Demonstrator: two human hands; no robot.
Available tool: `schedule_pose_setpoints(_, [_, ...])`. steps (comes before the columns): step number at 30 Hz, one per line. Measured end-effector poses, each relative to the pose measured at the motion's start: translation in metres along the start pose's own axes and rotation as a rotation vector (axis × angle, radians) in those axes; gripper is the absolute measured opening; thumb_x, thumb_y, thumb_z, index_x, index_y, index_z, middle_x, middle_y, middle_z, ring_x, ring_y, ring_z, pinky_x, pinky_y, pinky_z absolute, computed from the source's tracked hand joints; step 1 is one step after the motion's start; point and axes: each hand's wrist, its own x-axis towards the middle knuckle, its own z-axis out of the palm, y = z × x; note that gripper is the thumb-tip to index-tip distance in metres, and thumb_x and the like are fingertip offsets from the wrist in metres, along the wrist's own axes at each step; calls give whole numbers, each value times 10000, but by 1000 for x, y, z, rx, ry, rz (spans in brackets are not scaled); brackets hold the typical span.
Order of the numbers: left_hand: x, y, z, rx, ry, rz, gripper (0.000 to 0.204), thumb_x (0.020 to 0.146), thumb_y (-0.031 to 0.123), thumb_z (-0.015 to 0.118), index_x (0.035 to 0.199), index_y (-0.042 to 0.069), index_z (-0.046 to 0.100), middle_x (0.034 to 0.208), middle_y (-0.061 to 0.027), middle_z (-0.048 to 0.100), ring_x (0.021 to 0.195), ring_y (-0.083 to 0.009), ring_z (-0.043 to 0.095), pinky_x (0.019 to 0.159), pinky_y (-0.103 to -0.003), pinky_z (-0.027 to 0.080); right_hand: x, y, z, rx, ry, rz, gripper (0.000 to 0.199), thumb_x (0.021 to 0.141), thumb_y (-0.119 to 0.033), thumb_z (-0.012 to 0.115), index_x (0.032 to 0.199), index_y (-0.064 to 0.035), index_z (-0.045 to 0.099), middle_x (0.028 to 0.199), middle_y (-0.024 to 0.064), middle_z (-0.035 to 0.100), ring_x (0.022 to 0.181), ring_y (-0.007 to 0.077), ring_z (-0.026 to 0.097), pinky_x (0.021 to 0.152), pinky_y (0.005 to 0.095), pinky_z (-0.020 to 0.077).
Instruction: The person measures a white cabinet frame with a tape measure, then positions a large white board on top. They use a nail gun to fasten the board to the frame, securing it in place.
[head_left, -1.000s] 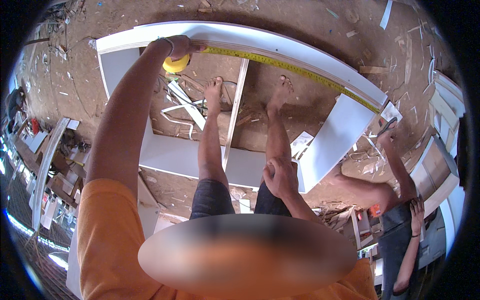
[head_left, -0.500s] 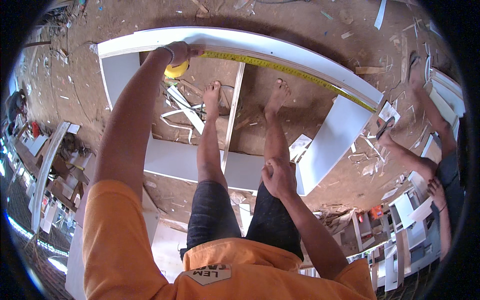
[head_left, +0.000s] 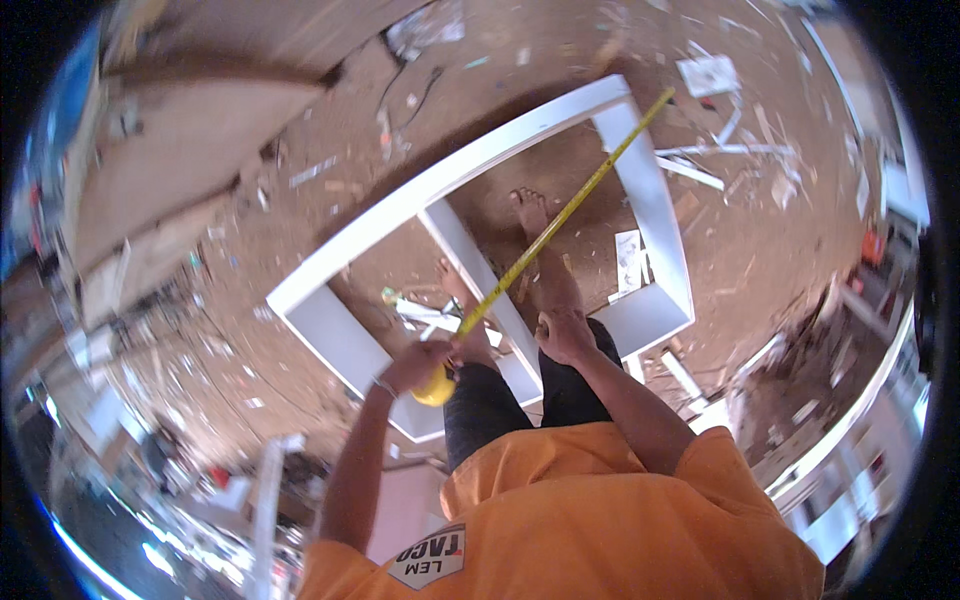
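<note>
My left hand (head_left: 415,366) is closed around a yellow tape measure (head_left: 434,387), low beside my left knee. Its yellow blade (head_left: 545,235) runs out far to the upper right, slanting above a white box-like panel frame (head_left: 440,195). The blade's far end lies past the frame's far right corner. My right hand (head_left: 566,336) rests on my right knee with its fingers curled in; whether something is inside them is hidden. A divider board (head_left: 478,262) crosses the middle of the frame, and my bare feet stand within its two openings.
White offcuts (head_left: 430,312) lie inside the frame near my left foot. More scraps (head_left: 690,170) litter the dirt floor at the right. Large brown boards (head_left: 200,150) are at the far left, with white panels (head_left: 830,520) at the lower right.
My left hand has drawn the tape measure from the frame's far edge back toward my left knee. The blade now slants above the frame instead of following its edge. The view has turned.
</note>
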Motion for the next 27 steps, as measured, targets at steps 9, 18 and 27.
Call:
schedule_pose_setpoints(9, [5, 181, 105, -53, -45, -202, 360, 999, 315, 552, 1077, -15, 674, 887, -110, 732, 746, -166, 686, 686, -285, 545, -124, 82, -72, 703, 528, 419, 255, 860, -250, 635, 1022, -60, 686, 1029, 198, 703, 1018, 415, 650, 935, 500, 505])
schedule_pose_setpoints(18, [71, 382, 260, -224, -104, -206, 291, 942, 313, 570, 1012, 46, 659, 863, -110, 686, 701, -225, 658, 654, -341, 564, -228, 220, -25, 723, 660, 499, 349, 882, -321, 628, 1098, -52, 683, 1041, 183, 730, 963, 368, 699, 894, 445, 546])
schedule_pose_setpoints(27, [175, 568, 457, -302, -684, -37, 411, 976, 359, 566, 1209, 23, 599, 1077, -107, 649, 881, -232, 646, 750, -394, 563, -455, 255, -342, 1607, 1355, -300, 206, 963, -77, 669, 1148, 8, 634, 1106, 90, 683, 1064, 154, 642, 931, 312, 507])
